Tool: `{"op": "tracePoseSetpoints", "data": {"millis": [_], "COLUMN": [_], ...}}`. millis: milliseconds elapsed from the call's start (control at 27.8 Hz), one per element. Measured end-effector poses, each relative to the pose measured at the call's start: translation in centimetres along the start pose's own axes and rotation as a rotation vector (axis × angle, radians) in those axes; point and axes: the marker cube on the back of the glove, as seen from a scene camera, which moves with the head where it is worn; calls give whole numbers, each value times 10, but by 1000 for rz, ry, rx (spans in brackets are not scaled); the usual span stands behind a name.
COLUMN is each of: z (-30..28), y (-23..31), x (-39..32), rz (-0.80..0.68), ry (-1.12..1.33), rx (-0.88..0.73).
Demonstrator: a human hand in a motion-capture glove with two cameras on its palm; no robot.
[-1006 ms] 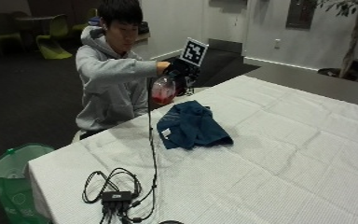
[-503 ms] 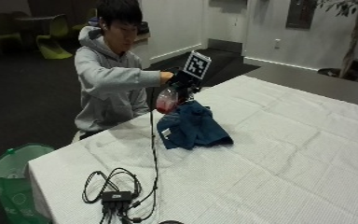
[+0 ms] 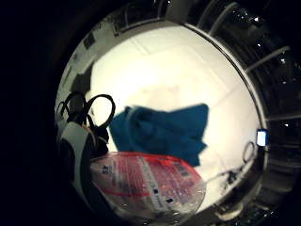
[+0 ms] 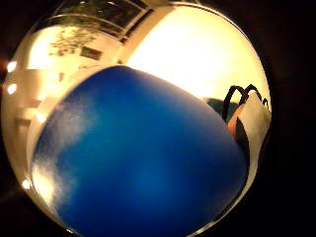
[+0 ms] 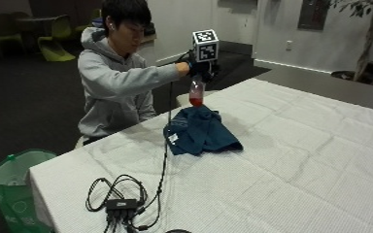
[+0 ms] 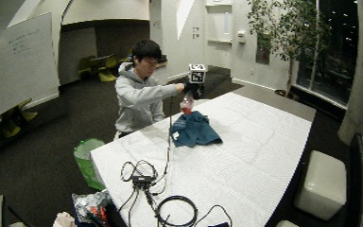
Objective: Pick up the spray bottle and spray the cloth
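Bottle higher, in hand

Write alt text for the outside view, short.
A seated person's gloved right hand holds a spray bottle of red liquid above a crumpled blue cloth on a white table. Black cables lie near the table's front edge.

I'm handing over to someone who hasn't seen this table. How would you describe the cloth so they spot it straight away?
Start at the white-covered table and go to the edge where the seated person holds a spray bottle in the gloved right hand. Directly under that bottle lies the cloth: a crumpled dark teal heap, the only coloured fabric on the table, apart from the black cable bundle.
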Motion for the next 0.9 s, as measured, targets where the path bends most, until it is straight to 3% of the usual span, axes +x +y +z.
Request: {"op": "tracePoseSetpoints", "data": {"millis": [180, 359, 575, 898], "z": [26, 61, 124, 188], "y": [-33, -44, -111, -130], "x": [-33, -40, -36, -42], "rz": [-120, -207, -103, -133], "ry": [-379, -765, -877, -893], "rx": [198, 194, 438, 316]}}
